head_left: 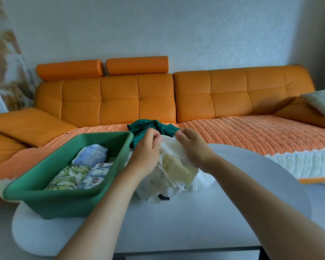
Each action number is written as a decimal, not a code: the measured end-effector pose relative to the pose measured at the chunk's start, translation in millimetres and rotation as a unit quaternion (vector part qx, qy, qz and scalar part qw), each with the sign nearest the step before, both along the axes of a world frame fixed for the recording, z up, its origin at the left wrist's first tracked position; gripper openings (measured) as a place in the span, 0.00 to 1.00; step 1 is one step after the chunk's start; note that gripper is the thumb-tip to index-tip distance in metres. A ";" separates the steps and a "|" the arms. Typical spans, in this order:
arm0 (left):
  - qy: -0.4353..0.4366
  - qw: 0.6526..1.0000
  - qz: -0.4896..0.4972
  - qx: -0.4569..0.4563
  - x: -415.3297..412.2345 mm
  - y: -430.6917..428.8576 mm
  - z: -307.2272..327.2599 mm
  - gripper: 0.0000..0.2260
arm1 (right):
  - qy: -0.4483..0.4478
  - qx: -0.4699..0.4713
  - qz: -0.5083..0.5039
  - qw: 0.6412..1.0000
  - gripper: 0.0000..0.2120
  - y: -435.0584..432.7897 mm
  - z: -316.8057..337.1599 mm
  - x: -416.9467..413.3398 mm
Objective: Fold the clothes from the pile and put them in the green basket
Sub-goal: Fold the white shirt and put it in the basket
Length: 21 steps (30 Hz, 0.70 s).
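A: Where is the cream-white buttoned cotton garment (163, 177), and how does it lie?

B: It is bunched at the far edge of the round white table (233, 194). Its long axis runs roughly from 12 o'clock to 6 o'clock, and the button strip leans towards 7. A small dark label sits at the near end. Four round buttons show, and a pale yellow lining is exposed.

A: And the hands?

B: Both are at its far end. The left hand (148, 152) has its fingers curled and clamped on the top edge. The right hand (193, 147) pinches the same edge between thumb and fingers.

A: What about the basket?

B: The rectangular green plastic basket (45, 192) is touching the garment at its 9 o'clock. It holds three rolled pieces: one blue-and-white (91, 153), one leaf-printed (68, 177) and one with blue and orange flowers (96, 175).

A: Is anything left unfolded?

B: One crumpled dark green garment (150, 126) lies at 12 o'clock, just beyond the hands. It is on the ribbed orange woven throw (251, 132) that covers the tufted orange leather sofa (120, 100).
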<state>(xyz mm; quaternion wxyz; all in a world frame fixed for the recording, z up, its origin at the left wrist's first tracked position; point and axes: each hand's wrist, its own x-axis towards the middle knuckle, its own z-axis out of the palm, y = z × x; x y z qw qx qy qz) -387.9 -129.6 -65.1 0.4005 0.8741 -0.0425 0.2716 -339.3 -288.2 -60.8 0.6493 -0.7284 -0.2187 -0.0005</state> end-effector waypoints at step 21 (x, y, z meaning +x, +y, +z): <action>0.061 0.931 0.230 0.278 16.4 24.9 -4.5 0.04 | 0.074 -0.158 -0.137 0.975 0.09 -30.8 1.5 29.2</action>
